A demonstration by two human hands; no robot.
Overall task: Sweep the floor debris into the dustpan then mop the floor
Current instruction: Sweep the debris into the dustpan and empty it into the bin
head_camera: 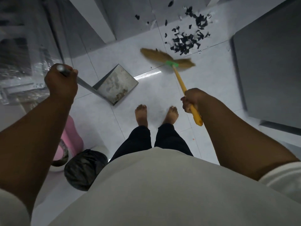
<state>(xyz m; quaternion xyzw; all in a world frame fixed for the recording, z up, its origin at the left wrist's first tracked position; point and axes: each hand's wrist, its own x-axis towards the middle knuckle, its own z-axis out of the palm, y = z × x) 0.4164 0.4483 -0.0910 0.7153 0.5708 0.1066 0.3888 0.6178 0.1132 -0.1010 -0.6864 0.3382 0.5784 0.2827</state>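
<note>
- Yellow is the handle of the broom [180, 79], and the right hand [190, 100] is wrapped firmly around it near its upper end; a short piece of the handle sticks out below the fist.
- Straw-coloured bristles with a green clamp form the broom head, which looks blurred and lies between the dustpan [117, 85] and the debris [187, 39].
- The left hand [61, 82] is closed around the top of the long grey metal handle of the dustpan.
- The dustpan is a grey metal one. It stands on the white tiled floor [211, 92] in front of the left foot [141, 114], with its open edge turned toward the broom. A little brownish dirt lies in its back corner.
- The debris is a pile of black and white scraps on the floor beyond the broom head, well apart from the dustpan. A few single scraps lie scattered to the left of the pile.
- Both feet are bare and stand side by side on the tiles; the right foot [171, 115] is just beside the end of the broom handle.
- At the lower left there is a pink container [71, 136] and, near it, a bin with a black bag [84, 168].
- A grey cabinet [268, 70] stands at the right.
</note>
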